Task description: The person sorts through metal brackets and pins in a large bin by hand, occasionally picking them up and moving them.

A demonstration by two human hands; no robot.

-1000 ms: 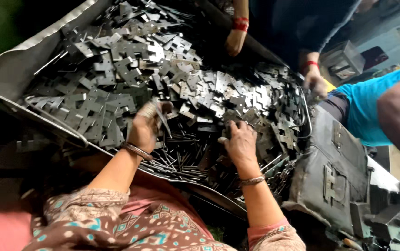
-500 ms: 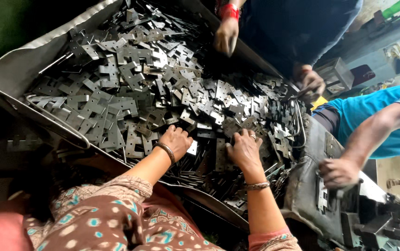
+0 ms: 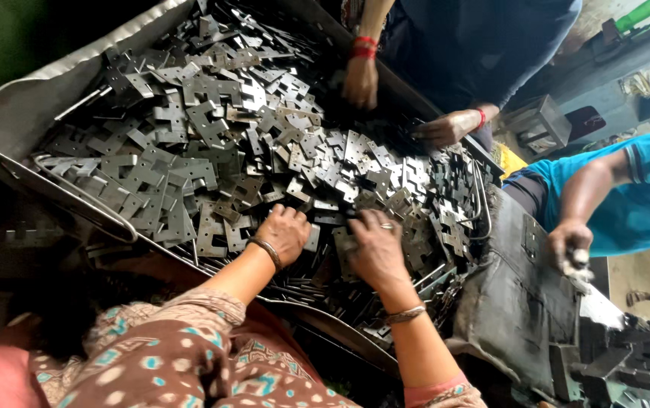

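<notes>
- Down at the near edge of the big metal tray [image 3: 15, 113], both of the person's hands rest palm-down on the heap of flat grey metal plates [image 3: 212, 143].
- Left hand [image 3: 286, 233], a bangle at its wrist, lies with fingers curled over plates by the near rim; whether its grip has closed on a plate I cannot tell.
- Right hand [image 3: 374, 249], a ring on one finger, sits just beside the left, fingers spread and pressed onto the plates; the grip looks loose, and what it has hold of is hidden.
- Plates fill the tray from the far left corner to the right edge, lying at all angles.
- At the far edge, another person's two hands [image 3: 360, 81] with red wrist threads reach into the heap.
- Beyond the right edge, a third person in a blue shirt [image 3: 635, 204] has a hand [image 3: 571, 243] at a dark machine [image 3: 521, 302].
</notes>
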